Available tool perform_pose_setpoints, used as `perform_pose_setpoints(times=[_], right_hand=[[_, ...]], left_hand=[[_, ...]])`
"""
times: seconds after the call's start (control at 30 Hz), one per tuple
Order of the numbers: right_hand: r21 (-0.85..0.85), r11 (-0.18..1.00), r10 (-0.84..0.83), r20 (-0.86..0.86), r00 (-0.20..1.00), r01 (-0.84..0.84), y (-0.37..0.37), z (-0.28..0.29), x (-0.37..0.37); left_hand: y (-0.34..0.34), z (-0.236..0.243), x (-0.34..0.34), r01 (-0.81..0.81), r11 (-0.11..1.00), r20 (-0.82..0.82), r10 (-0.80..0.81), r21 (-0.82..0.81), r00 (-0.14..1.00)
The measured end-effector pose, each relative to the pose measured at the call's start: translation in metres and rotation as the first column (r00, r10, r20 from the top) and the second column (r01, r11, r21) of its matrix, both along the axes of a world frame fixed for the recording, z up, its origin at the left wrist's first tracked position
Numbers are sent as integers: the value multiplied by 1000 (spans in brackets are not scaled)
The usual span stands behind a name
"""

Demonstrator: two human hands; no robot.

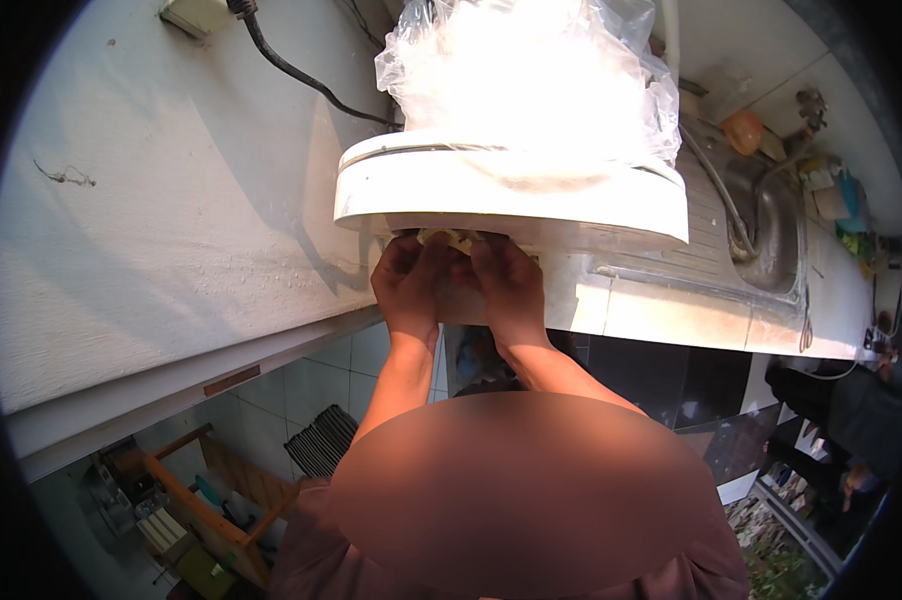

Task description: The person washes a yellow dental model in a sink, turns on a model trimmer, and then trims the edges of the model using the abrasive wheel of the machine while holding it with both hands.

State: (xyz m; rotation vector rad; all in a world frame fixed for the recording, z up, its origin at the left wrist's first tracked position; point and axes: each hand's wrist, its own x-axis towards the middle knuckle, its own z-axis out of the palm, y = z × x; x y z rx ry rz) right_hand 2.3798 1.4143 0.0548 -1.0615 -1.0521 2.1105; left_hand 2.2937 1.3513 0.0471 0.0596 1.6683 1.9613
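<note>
Both my hands are together just under the front edge of a white appliance (511, 190) with a rounded front. My left hand (408, 290) has its fingers bent and pinched at a small pale-yellow piece (449, 240). From the other side my right hand (511, 290) closes on the same piece, its thumb next to the left one. The appliance's overhang and my fingers hide much of the piece, so its kind cannot be made out. Crumpled clear plastic bags (531, 80), glaring in sunlight, lie on top of the appliance.
A black cable (291, 68) runs from a wall socket (193, 15) to behind the appliance. To the right is a steel sink (771, 240) with a hose (721, 190) and an orange item (742, 131). A wooden rack (201, 510) stands low at the left.
</note>
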Motion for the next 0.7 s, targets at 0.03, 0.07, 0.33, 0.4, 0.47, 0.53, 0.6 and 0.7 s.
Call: perform_pose_setpoints(times=[0.03,0.07,0.33,0.4,0.47,0.53,0.6,0.7], right_hand=[[0,1000,-4,-7,1000,4,0,0,0],[-3,1000,-5,-8,1000,5,0,1,0],[-24,1000,-16,-8,1000,16,0,3,0],[-28,1000,-6,1,1000,6,0,2,0],[-30,1000,-5,3,1000,5,0,1,1],[-32,999,-16,-1,1000,16,0,1,1],[20,1000,-6,16,1000,6,-1,-5,1],[1,1000,-17,2,1000,17,0,1,2]], left_hand=[[0,0,0,1,1000,3,-1,-1,1000],[0,0,0,3,1000,7,-3,-2,1000],[3,5,3,-13,1000,-6,13,4,1000],[2,5,3,-15,1000,-7,15,0,1000],[3,5,3,-19,1000,-4,19,-14,1000],[4,5,4,-25,1000,7,25,1,1000],[5,4,3,-28,1000,19,29,-4,999],[4,1,3,-31,999,32,32,-19,999]])
